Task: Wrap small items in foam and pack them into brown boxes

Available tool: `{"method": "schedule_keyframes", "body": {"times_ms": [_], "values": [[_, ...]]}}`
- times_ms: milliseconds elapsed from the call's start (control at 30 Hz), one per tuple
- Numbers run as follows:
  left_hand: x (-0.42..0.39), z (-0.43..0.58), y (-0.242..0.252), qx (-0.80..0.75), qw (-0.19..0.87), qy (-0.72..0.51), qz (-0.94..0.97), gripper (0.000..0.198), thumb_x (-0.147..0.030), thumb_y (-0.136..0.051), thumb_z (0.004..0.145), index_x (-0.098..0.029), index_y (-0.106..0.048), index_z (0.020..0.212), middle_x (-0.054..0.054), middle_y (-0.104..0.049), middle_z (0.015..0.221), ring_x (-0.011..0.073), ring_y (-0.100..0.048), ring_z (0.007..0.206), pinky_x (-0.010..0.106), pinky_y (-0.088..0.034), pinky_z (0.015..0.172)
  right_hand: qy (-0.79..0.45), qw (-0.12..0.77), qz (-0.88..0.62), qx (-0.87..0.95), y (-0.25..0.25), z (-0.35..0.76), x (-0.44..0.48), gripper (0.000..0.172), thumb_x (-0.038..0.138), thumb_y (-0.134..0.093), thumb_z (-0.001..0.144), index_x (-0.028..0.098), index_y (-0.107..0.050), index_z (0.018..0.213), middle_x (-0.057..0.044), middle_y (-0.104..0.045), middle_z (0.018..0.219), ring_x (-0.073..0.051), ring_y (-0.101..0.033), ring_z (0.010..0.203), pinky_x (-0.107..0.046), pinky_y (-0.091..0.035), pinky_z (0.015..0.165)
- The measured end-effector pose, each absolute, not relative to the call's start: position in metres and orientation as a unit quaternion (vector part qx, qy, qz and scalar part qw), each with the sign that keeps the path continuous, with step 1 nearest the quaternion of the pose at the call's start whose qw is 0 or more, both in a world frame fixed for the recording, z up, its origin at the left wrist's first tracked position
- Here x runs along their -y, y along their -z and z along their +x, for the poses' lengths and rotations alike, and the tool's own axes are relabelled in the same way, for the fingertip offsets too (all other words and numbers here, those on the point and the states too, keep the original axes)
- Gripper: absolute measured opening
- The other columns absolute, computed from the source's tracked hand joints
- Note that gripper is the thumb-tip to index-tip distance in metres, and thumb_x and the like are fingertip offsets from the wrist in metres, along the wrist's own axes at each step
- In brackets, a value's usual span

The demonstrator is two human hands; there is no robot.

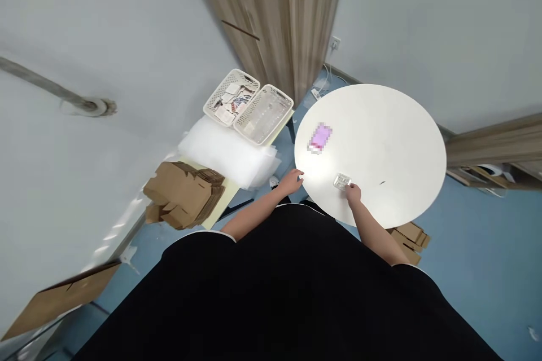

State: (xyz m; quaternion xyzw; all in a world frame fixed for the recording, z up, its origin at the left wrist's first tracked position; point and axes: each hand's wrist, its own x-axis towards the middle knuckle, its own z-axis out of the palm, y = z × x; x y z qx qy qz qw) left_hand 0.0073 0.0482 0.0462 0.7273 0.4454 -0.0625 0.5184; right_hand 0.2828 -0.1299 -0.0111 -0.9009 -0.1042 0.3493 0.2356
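My right hand (353,194) is closed on the near right corner of a small clear-and-white plastic case (341,181). The case is at the near side of a round white table (406,146), and its contents are too small to make out. At the table's left edge, my left hand (291,181) holds nothing, its fingers bent and apart. Farther back on the tabletop lies a blurred purple-and-pink item (320,136). A tiny dark sliver (382,183) rests to the right of my right hand.
Left of the table, a stand holds flattened cardboard boxes (186,194), white foam sheets (224,149) and two white baskets, one with small packets (232,101), one with clear items (265,115). A wood-grain cabinet (271,28) rises behind. More cardboard (410,240) lies beneath the table's right side.
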Motion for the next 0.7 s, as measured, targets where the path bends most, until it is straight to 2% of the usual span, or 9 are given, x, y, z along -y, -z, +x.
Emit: {"method": "schedule_keyframes", "body": {"times_ms": [67,167,267,333,467,600,700], "values": [[-0.043,0.003,-0.049,-0.474,0.496,0.076,0.724,0.036,-0.032,-0.056,0.098,-0.023,-0.066,0.131,0.010,-0.056,0.150,0.0285,-0.057,0.133,0.038,-0.048,0.109,-0.359,0.185,-0.912,0.076,0.015,0.290,0.134,0.042,0.033,-0.058,0.080,0.016,-0.067,0.117,-0.017,-0.073,0.113,-0.031,-0.071,0.101,-0.037,-0.057,0.082],[-0.051,-0.027,-0.053,-0.560,0.450,0.072,0.692,0.038,-0.029,-0.057,0.097,-0.021,-0.064,0.133,0.013,-0.058,0.147,0.0293,-0.058,0.131,0.038,-0.049,0.106,-0.339,0.152,-0.926,0.071,0.014,0.290,0.130,0.061,0.034,-0.058,0.083,0.013,-0.057,0.141,-0.026,-0.059,0.142,-0.037,-0.065,0.121,-0.044,-0.054,0.095],[-0.065,-0.069,-0.058,-0.648,0.402,0.029,0.646,0.038,-0.024,-0.056,0.098,-0.019,-0.062,0.135,0.016,-0.059,0.143,0.0280,-0.058,0.130,0.036,-0.049,0.104,-0.282,0.158,-0.932,0.162,0.001,0.270,0.105,0.065,0.033,-0.055,0.086,0.015,-0.052,0.148,-0.026,-0.049,0.152,-0.038,-0.058,0.131,-0.050,-0.049,0.106],[-0.071,-0.094,-0.059,-0.692,0.380,0.007,0.614,0.034,-0.021,-0.055,0.098,-0.020,-0.063,0.132,0.015,-0.059,0.140,0.0267,-0.058,0.128,0.035,-0.049,0.102,-0.316,0.192,-0.888,0.273,-0.011,0.241,0.076,0.056,0.032,-0.052,0.088,0.016,-0.058,0.141,-0.022,-0.055,0.147,-0.034,-0.060,0.128,-0.048,-0.047,0.109],[-0.073,-0.127,-0.051,-0.750,0.344,0.029,0.564,0.031,-0.019,-0.056,0.097,-0.020,-0.063,0.128,0.016,-0.056,0.141,0.0284,-0.055,0.130,0.037,-0.047,0.103,-0.502,0.225,-0.730,0.406,-0.030,0.155,0.000,0.037,0.036,-0.056,0.089,0.019,-0.070,0.118,-0.012,-0.070,0.127,-0.025,-0.066,0.111,-0.043,-0.050,0.105],[-0.062,-0.151,-0.032,-0.746,0.315,0.059,0.584,0.043,-0.024,-0.059,0.096,-0.018,-0.054,0.139,0.019,-0.048,0.151,0.0322,-0.045,0.140,0.044,-0.040,0.112,-0.609,0.214,-0.681,0.345,-0.029,0.068,-0.059,0.034,0.041,-0.059,0.090,0.016,-0.070,0.112,-0.010,-0.073,0.105,-0.021,-0.067,0.098,-0.037,-0.055,0.091],[-0.053,-0.167,-0.017,-0.728,0.299,0.067,0.613,0.054,-0.025,-0.061,0.094,-0.020,-0.047,0.146,0.019,-0.033,0.164,0.0355,-0.032,0.150,0.050,-0.032,0.118,-0.627,0.196,-0.701,0.278,-0.013,0.022,-0.087,0.036,0.044,-0.060,0.091,0.016,-0.067,0.113,-0.009,-0.071,0.096,-0.019,-0.067,0.086,-0.033,-0.057,0.078]]}}
